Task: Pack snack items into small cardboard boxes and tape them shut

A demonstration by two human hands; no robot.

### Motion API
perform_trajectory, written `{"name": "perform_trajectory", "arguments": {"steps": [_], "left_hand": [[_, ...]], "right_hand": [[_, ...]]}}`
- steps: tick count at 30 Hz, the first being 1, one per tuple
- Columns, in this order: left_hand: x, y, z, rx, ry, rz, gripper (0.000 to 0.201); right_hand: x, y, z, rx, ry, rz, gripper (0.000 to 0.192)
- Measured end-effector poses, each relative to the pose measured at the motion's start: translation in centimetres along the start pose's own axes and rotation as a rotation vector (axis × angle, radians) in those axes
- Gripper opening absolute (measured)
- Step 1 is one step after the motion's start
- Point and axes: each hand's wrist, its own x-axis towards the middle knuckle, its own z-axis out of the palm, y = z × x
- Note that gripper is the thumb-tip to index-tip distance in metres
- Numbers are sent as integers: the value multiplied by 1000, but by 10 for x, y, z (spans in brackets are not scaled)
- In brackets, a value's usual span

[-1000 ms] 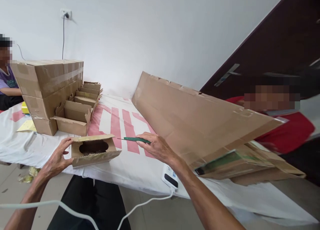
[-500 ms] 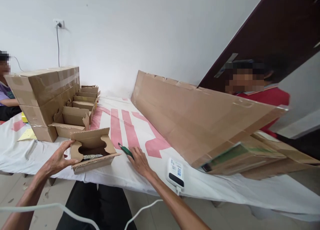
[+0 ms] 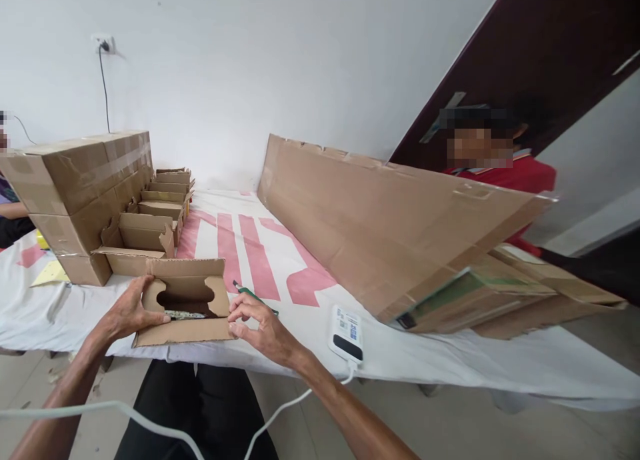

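A small open cardboard box (image 3: 187,267) sits at the table's near edge, its front flap folded out toward me. Something with a patterned wrapper (image 3: 184,315) shows inside, mostly hidden. My left hand (image 3: 131,311) grips the box's left side, thumb at the front fold and fingers behind the side flap. At the right front corner, my right hand (image 3: 263,330) pinches the edge of the flap with curled fingers. Just behind that hand, a green utility knife (image 3: 250,293) lies on the cloth, partly covered by the fingers.
Stacked taped cartons (image 3: 83,180) and a row of open boxes (image 3: 145,232) stand left. A long cardboard panel (image 3: 375,227) slants along the right. A white device (image 3: 347,337) with a cable lies nearby. A person in red (image 3: 525,177) is beyond the panel.
My right hand has let go of the green utility knife and moved left onto the box's front corner. The box has turned squarer to me, its front flap now folded outward.
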Motion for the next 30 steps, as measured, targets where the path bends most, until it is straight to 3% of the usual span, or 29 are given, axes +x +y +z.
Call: {"name": "perform_trajectory", "arguments": {"steps": [6, 9, 11, 15, 19, 24, 27, 30], "left_hand": [[12, 26, 8, 249, -14, -126, 84], [12, 41, 9, 371, -55, -183, 78], [10, 47, 8, 410, -70, -168, 72], [6, 48, 6, 409, -68, -14, 58], [2, 38, 11, 356, -36, 40, 55], [-3, 18, 18, 100, 131, 135, 58], [-4, 9, 17, -45, 221, 163, 56], [-5, 6, 11, -62, 329, 154, 52]], "right_hand": [[37, -29, 5, -302, -68, 217, 12], [56, -40, 16, -527, -75, 237, 35], [64, -45, 22, -643, -119, 243, 37], [67, -46, 28, -808, -161, 235, 25], [56, -38, 30, -820, -9, 175, 29], [39, -14, 19, -794, 220, 33, 51], [33, 2, 10, -845, 287, 0, 46], [31, 12, 5, -888, 252, -29, 34]]}}
